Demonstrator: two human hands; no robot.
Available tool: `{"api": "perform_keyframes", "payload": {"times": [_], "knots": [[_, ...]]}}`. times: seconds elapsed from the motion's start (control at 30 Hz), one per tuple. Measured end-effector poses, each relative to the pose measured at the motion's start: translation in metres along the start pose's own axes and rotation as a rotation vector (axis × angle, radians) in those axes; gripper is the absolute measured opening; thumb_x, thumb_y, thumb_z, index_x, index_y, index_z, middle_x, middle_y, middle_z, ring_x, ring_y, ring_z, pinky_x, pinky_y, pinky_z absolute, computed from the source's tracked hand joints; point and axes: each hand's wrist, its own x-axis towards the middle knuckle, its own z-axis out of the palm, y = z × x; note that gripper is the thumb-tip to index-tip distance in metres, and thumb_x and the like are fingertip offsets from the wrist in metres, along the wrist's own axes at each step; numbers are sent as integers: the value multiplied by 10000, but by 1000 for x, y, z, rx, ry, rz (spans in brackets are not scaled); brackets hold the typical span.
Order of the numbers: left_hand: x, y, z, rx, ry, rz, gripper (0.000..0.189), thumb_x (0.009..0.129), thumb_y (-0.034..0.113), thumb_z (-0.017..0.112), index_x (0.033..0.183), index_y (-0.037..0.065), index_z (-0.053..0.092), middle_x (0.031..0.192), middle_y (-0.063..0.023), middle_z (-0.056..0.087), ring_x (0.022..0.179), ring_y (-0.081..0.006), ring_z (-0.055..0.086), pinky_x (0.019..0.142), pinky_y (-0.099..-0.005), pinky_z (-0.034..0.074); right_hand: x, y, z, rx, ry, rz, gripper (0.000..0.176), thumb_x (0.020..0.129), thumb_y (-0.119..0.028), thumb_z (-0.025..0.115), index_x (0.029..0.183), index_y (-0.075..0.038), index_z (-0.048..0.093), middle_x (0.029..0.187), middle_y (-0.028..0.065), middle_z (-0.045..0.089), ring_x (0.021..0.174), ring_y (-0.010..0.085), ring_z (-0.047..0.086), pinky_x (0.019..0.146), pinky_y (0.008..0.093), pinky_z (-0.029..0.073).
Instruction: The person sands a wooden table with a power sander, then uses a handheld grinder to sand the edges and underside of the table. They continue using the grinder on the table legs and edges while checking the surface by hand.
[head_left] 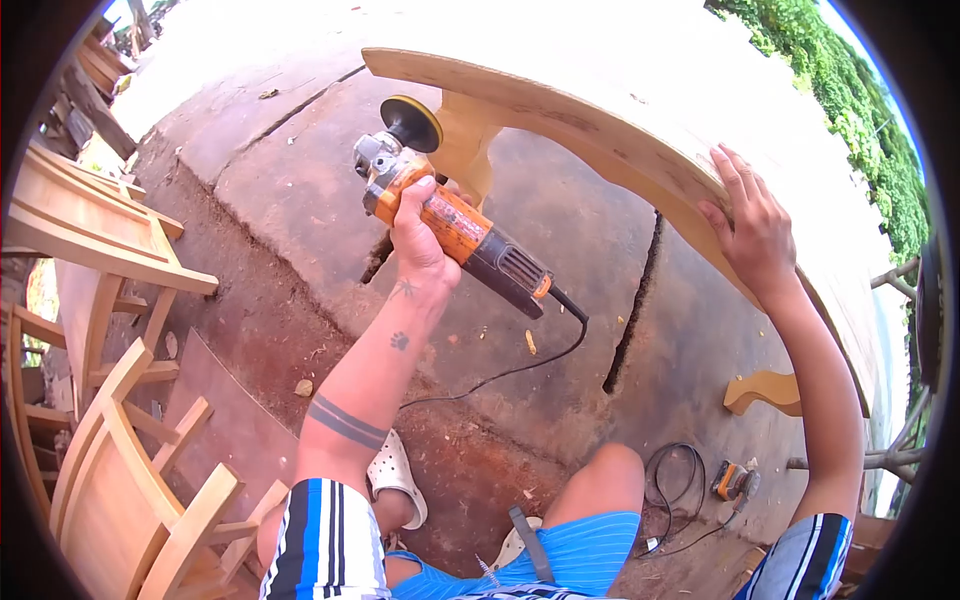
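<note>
My left hand (422, 240) is wrapped round the body of an orange and black angle grinder (485, 245). A round backing pad with a yellow rim (413, 122) sits on the grinder's head, close to the near side of a wooden table (590, 125). From the grinder's rear end a black cord (583, 330) curves down to the ground. My right hand (757, 235) lies on the table's edge, fingers stretched over the top and thumb apart. The tabletop is washed out by bright light. Below it show a curved leg (468, 150) and another leg (762, 393).
Wooden chairs (130, 470) crowd the left side, with another wooden piece (110, 230) behind them. A second orange power tool (736, 482) lies at the lower right beside a coiled cord (655, 490). Cracks run through the concrete floor (560, 190).
</note>
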Motion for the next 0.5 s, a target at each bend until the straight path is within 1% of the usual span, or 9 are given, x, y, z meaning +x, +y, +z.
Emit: {"api": "perform_keyframes", "payload": {"times": [0.03,0.13,0.23,0.3,0.37,0.5], "knots": [[-7,-8,-1,-25,-25,-7,372,814,269,697,1095,90,533,862,-103,619,799,-241,661,738,-410,577,-1,0,0,-3,-4,-1,564,929,-342,633,1413,-110,459,1393,105,552,1221,318,577,939,430,529],[-21,-41,4,-23,-136,68,359,823,226,685,1110,74,533,845,-100,618,760,-242,664,699,-396,581,-3,-3,2,-7,-5,-2,557,938,-344,620,1413,-104,458,1390,106,553,1224,323,575,933,434,530],[-26,-65,11,-85,-196,87,339,817,167,685,1106,49,552,835,-105,630,729,-241,668,662,-375,578,0,-4,0,-19,-13,-11,548,946,-337,612,1417,-104,455,1390,107,555,1217,329,579,925,437,531],[-23,-75,14,-140,-166,101,337,804,141,695,1097,34,568,838,-110,640,735,-238,672,663,-371,575,4,-2,-2,-47,-22,-45,548,947,-332,611,1420,-105,451,1392,108,555,1208,334,585,919,439,533],[-19,-79,16,-154,-149,125,329,784,98,704,1083,15,593,857,-119,654,750,-233,676,667,-363,572,-1,-1,2,-55,-8,-36,554,945,-329,615,1423,-105,446,1395,109,554,1195,337,592,911,441,536],[-9,-84,22,-158,-121,200,321,792,88,696,1085,13,587,857,-118,651,754,-237,677,673,-362,572,-1,-1,1,-41,-12,-27,567,933,-314,634,1424,-104,443,1396,112,554,1180,339,602,899,438,540]]}}
